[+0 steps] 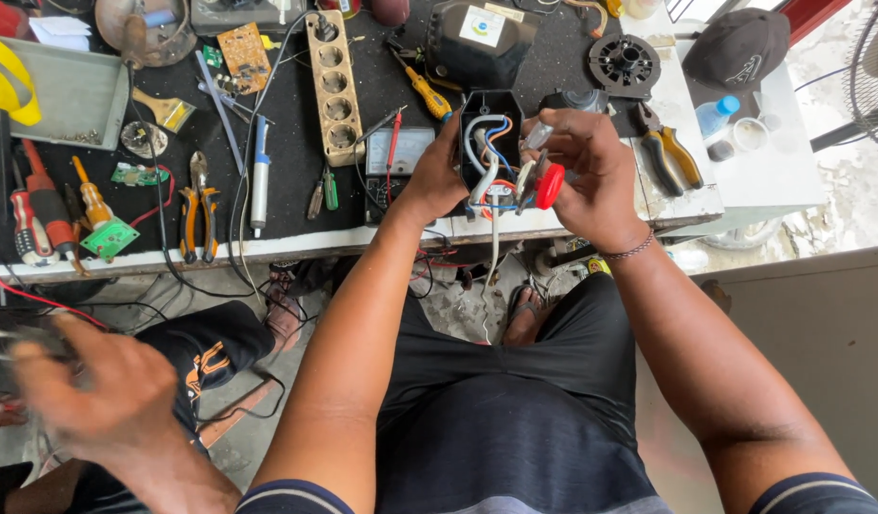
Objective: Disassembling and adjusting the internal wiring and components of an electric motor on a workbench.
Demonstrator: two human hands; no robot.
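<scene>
A small black box point(489, 143) with its lid off is held up just above the front edge of the bench point(296, 243), with thin white, blue and orange wires point(487, 176) spilling out. The left hand point(437, 176) is wrapped around its left side, and the right hand point(591, 176) is pinched on a red-handled tool point(548, 187) by its open mouth. The box looks light and hard, so it is best held by its stiff walls, because the soft wires could probably be pulled loose.
</scene>
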